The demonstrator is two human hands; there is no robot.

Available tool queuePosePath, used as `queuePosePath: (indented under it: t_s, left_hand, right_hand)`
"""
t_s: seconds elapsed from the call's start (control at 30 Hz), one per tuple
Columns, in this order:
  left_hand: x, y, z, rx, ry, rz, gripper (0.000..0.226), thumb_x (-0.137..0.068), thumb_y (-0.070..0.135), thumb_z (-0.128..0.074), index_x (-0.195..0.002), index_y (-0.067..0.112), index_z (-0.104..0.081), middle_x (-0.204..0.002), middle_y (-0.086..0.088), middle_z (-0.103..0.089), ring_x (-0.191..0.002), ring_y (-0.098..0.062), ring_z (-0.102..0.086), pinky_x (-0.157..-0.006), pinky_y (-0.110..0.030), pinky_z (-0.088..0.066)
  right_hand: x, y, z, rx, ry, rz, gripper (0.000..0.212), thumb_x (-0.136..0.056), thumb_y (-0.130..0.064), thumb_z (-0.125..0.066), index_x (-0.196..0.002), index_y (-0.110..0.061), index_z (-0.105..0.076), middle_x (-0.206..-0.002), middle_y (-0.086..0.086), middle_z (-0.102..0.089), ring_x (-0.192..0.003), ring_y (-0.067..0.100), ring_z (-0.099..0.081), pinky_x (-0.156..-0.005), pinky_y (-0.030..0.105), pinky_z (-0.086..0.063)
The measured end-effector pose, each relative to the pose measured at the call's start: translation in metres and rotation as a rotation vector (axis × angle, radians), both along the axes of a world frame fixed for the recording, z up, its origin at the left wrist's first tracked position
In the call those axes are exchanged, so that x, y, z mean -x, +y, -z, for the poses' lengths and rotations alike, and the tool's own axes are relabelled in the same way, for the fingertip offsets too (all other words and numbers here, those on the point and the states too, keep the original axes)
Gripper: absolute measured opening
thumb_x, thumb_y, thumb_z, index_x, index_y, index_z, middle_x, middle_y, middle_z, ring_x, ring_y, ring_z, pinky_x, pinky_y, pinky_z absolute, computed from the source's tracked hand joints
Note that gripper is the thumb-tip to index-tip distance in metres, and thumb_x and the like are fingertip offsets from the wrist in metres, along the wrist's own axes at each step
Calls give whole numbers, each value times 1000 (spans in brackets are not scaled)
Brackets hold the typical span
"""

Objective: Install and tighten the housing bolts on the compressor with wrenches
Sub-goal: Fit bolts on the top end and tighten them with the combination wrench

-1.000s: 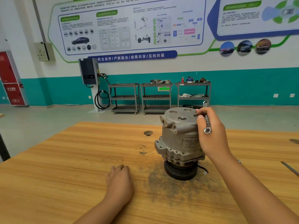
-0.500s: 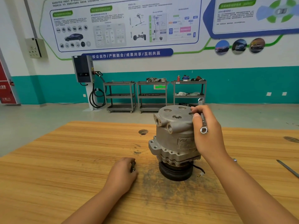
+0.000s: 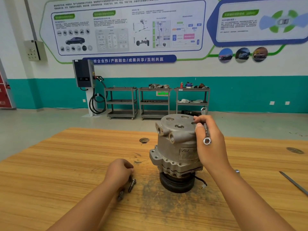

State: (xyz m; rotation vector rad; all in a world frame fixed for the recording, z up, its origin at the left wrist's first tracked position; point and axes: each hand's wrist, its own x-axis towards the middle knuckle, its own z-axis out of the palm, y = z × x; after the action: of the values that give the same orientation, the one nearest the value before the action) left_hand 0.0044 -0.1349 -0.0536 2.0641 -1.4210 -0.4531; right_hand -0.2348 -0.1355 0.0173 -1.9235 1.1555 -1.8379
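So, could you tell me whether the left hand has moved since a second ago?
Yes. The left hand has slid forward across the table, away from the person, nearer the base of the compressor.

One camera rides on my head, facing forward and down over the counter, near the compressor, with the far wall beyond.

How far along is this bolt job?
Done: the compressor stands upright on the table. In hand: the right hand grips a wrench against its top; the left hand curls beside two loose bolts. Left: the top holes look empty, so fitting and tightening remain.
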Motion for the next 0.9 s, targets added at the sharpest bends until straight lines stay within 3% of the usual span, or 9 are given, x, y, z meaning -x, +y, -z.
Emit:
queuePosePath:
  t_s: [0.17,0.23,0.3,0.4,0.5,0.63,0.8,0.9]
  left_hand:
    - [14,10,-23,239,181,28,15,-91,15,-65,-106,16,-67,-93,6,-61,-89,-19,-61,-81,-40,-55]
    - [23,17,-40,345,240,51,16,-91,12,-64,-106,19,-65,-93,9,-60,-83,-17,-63,-78,-45,-57]
    - [32,25,-59,493,271,74,18,-91,12,-64,-101,26,-64,-97,10,-63,-78,-9,-64,-67,-37,-58]
    - [50,43,-87,788,392,140,29,-91,11,-63,-92,39,-58,-100,11,-64,-76,-1,-65,-49,-13,-47]
    - [73,59,-113,1001,623,258,29,-90,9,-63,-95,37,-59,-99,10,-64,-83,0,-68,-61,-10,-51]
    - [104,58,-134,954,630,438,28,-88,7,-65,-95,33,-59,-96,12,-64,-84,0,-69,-77,-17,-55]
    - [128,41,-146,821,353,511,31,-87,13,-69,-88,39,-52,-92,19,-60,-82,6,-63,-69,-3,-47]
    - [134,31,-147,736,280,484,26,-86,17,-71,-91,36,-53,-89,19,-58,-78,4,-62,-65,0,-44]
  right_hand:
    - [5,4,-1,-17,-86,-104,23,-97,-12,-38,-86,-25,-53,-107,-27,-55,-97,-26,-46,-73,-4,-33]
    - [8,4,-2,-26,-128,-135,27,-96,-5,-40,-83,-24,-54,-108,-26,-58,-98,-23,-48,-73,-3,-34]
    - [8,4,-2,-17,-140,-138,26,-95,-4,-42,-83,-23,-55,-108,-25,-60,-97,-21,-50,-72,-2,-36]
    - [6,4,0,16,-150,-125,26,-95,-5,-46,-83,-26,-56,-109,-22,-61,-96,-18,-53,-72,-1,-37]
    - [6,3,1,29,-173,-124,27,-95,-6,-47,-82,-28,-56,-109,-21,-63,-95,-15,-55,-71,0,-38]
    - [7,2,0,15,-285,-163,19,-87,-18,-41,-80,-23,-58,-101,-18,-68,-97,-9,-57,-74,4,-41]
    - [5,2,-1,34,-387,-170,23,-84,-18,-38,-79,-20,-60,-93,-19,-70,-93,-4,-61,-73,6,-43]
    - [3,3,1,62,-398,-161,25,-84,-16,-37,-79,-22,-60,-89,-22,-69,-90,-5,-61,-70,6,-43]
